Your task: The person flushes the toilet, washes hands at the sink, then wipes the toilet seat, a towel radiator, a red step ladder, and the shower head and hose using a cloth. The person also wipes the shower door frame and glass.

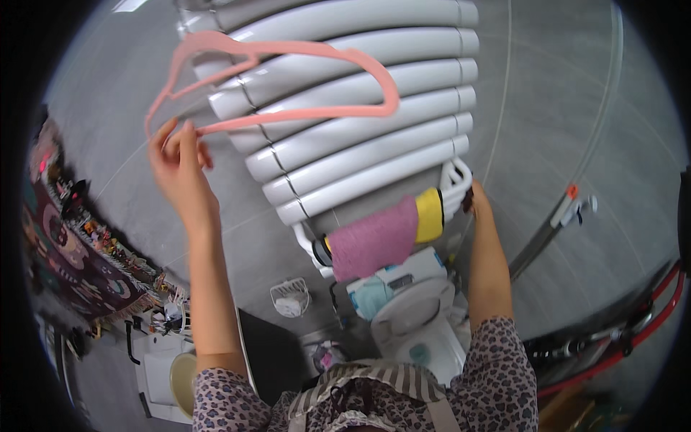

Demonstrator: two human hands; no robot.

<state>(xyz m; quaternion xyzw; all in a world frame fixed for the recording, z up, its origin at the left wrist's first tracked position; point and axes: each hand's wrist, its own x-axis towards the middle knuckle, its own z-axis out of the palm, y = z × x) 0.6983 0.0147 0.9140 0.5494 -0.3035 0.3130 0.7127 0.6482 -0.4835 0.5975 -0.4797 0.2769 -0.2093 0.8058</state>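
My left hand (183,162) is raised and pinches one end of a pink clothes hanger (317,111). Nothing hangs on the hanger, which is held up in front of a white towel radiator (345,137) with thick horizontal tubes. My right hand (476,197) is at the lower right end of the radiator, beside its thin white rails (455,183). Its fingers are mostly hidden there, and a small dark patch shows by them. Over the lower rails, between my two arms, hang a purple cloth (373,241) and a yellow cloth (430,216) with a dark edge.
Below the radiator stands a white toilet (425,317) with a pale blue cloth (372,297) near it. A white wire basket (289,298) is on the wall. A washbasin with a beige bowl (183,381) lies low left; a red-framed bicycle-like object (633,345) stands at right.
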